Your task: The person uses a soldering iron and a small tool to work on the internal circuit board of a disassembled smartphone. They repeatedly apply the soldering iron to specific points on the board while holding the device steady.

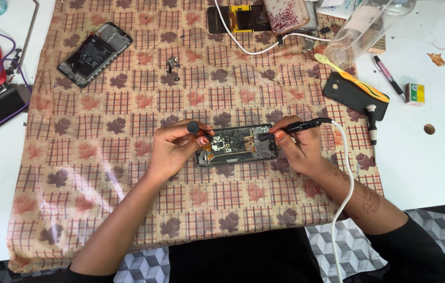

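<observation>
Centre of frame: an opened smartphone (237,145), back cover off and circuit board exposed, lay on the patterned cloth (102,173). Left hand (175,149) steadied its left end while pinching a small dark round-capped tool (193,127). Right hand (298,147) gripped a black corded soldering pen (290,127), white cable (345,194) trailing to the lower edge, tip at the board's right part. Judged step: work on the board in progress. Next move would call for a steady tip and a firmly held phone. Further up: toothbrush (351,76) on a black phone case (355,96) at upper right; a second disassembled phone (95,54) at upper left.
</observation>
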